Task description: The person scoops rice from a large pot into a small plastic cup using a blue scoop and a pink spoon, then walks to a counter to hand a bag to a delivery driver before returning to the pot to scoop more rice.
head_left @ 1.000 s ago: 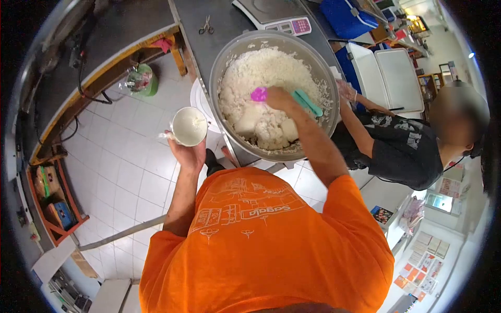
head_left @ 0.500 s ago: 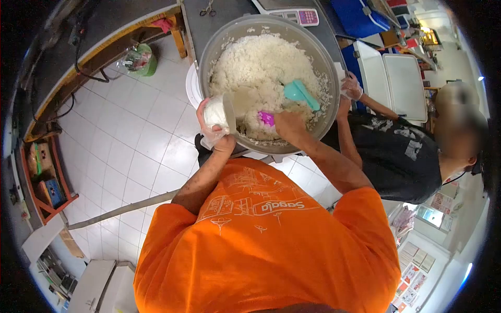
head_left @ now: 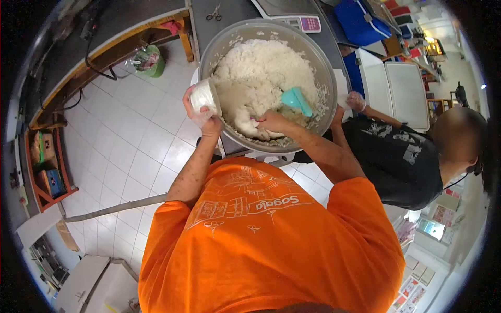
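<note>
A wide metal pot (head_left: 327, 81) full of cooked white rice (head_left: 261, 65) is in front of me. My left hand (head_left: 202, 116), in what looks like a clear plastic glove, grips a white tub (head_left: 205, 98) at the pot's left rim. The tub is tilted with its mouth side towards the rice. Low in the pot, my right hand (head_left: 274, 123) is closed around a purple scoop (head_left: 254, 119). Only a sliver of that scoop shows; rice and my fingers hide the rest. A teal scoop (head_left: 296, 100) lies on the rice to the right of my hand.
Behind the pot are scissors (head_left: 214, 13) and a scale with a purple keypad (head_left: 310, 24). A person in a black shirt (head_left: 391, 156) stands at the right, gloved hand (head_left: 356, 101) near an open white-lidded cooler (head_left: 407, 96). A green bin (head_left: 152, 61) stands on the floor.
My left hand and the tub have moved left and slightly up in view. My right hand has shifted left, and the purple scoop has gone from plainly visible to mostly hidden.
</note>
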Available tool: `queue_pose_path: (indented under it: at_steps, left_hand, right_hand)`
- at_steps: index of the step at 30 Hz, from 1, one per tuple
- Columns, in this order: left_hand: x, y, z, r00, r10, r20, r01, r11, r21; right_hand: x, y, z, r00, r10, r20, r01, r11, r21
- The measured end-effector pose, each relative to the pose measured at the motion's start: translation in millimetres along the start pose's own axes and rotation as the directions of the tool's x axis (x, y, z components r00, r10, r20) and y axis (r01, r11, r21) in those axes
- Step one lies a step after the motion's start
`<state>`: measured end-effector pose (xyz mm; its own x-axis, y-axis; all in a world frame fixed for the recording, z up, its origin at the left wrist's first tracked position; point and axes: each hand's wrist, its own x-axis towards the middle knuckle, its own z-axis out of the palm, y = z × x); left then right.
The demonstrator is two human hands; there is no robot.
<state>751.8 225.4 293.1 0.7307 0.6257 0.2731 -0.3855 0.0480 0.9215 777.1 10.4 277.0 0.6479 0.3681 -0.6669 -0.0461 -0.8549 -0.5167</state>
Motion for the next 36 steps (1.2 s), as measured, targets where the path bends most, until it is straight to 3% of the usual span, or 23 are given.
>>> queue_pose_path:
  at_steps: [1,3,7,8,9,10,12,15,16,18,20,22,24,26,27,29,30,32,36]
  left_hand:
    - [6.9,0.3,0.6,0.999,0.033,-0.002,-0.033,0.999,0.002]
    - [13.6,4.2,-1.2,0.998,0.061,-0.007,-0.061,0.998,0.010]
    - [11.7,0.5,-8.3,1.000,0.008,-0.020,-0.008,1.000,-0.006]
    - [8.9,1.4,-11.0,1.000,0.008,-0.021,-0.009,1.000,-0.026]
    - [5.8,1.8,-12.3,1.000,0.008,-0.019,-0.009,1.000,-0.024]
    - [0.2,2.6,-12.5,1.000,-0.015,-0.008,0.015,0.999,-0.047]
    - [-9.3,6.5,-13.1,0.999,-0.047,0.010,0.047,0.996,-0.071]
    - [-19.7,19.0,-12.9,0.989,-0.082,0.123,0.089,0.995,-0.050]
    - [-21.6,21.7,-10.8,0.989,-0.087,0.121,0.093,0.994,-0.050]
    - [-24.2,24.6,-9.4,0.979,-0.102,0.178,0.124,0.985,-0.116]
    - [-28.4,7.2,-10.8,0.977,-0.089,0.192,0.117,0.983,-0.139]
    - [-32.3,-9.4,-12.6,0.974,-0.014,0.226,0.025,0.999,-0.046]
    - [-33.2,-8.7,-10.6,0.975,-0.055,0.218,0.080,0.991,-0.109]
    - [-34.0,-7.6,-12.8,0.970,0.002,0.242,-0.007,1.000,0.021]
    - [-34.6,-8.4,-13.0,0.969,-0.001,0.249,-0.004,1.000,0.021]
    - [-37.9,-11.7,-12.4,0.970,-0.009,0.244,0.006,1.000,0.013]
    - [-41.6,-13.5,-13.3,0.969,-0.014,0.247,0.012,1.000,0.011]
    - [-40.5,-17.2,-13.6,0.967,0.016,0.253,-0.016,1.000,0.000]
    - [-37.7,-15.0,-13.7,0.963,-0.018,0.270,0.012,1.000,0.024]
  right_hand:
    - [-5.8,-5.7,-13.2,1.000,-0.006,0.004,0.006,1.000,-0.011]
    - [-19.8,-12.2,-33.6,0.967,0.245,0.073,-0.253,0.956,0.148]
    - [-25.0,3.3,-65.7,0.946,0.324,0.014,-0.316,0.909,0.273]
    - [-22.2,5.7,-68.6,0.951,0.145,-0.273,-0.147,0.989,0.013]
    - [-19.9,7.6,-68.7,0.870,-0.108,-0.481,-0.038,0.958,-0.285]
    - [-16.8,8.4,-63.1,0.871,-0.105,-0.480,-0.039,0.959,-0.281]
    - [-30.5,-23.5,-57.3,0.727,-0.289,-0.623,-0.323,0.657,-0.681]
    - [-55.4,-46.2,-70.7,0.652,-0.272,-0.708,-0.370,0.701,-0.610]
    - [-66.3,-51.5,-73.8,0.655,-0.270,-0.706,-0.371,0.698,-0.612]
    - [-89.9,-57.0,-72.1,0.883,-0.198,-0.425,-0.219,0.627,-0.747]
    - [-93.3,-53.4,-43.4,0.957,-0.002,-0.289,-0.231,0.596,-0.769]
    - [-83.7,-25.5,-12.4,0.955,-0.023,-0.297,-0.216,0.632,-0.744]
    - [-73.2,-17.8,-1.5,0.953,-0.056,-0.298,-0.186,0.666,-0.722]
    - [-63.5,-14.5,11.9,0.961,0.004,-0.277,-0.169,0.801,-0.575]
    - [-53.2,-10.0,13.5,0.960,0.010,-0.279,-0.174,0.803,-0.570]
    - [-32.0,0.2,15.5,0.991,0.131,-0.042,-0.137,0.936,-0.324]
    - [-31.0,-4.0,24.5,0.990,0.137,-0.042,-0.143,0.936,-0.322]
    - [-21.0,-21.3,37.1,0.973,-0.031,-0.229,-0.049,0.941,-0.336]
    - [-32.2,-57.7,28.4,0.959,-0.005,-0.284,-0.059,0.974,-0.217]
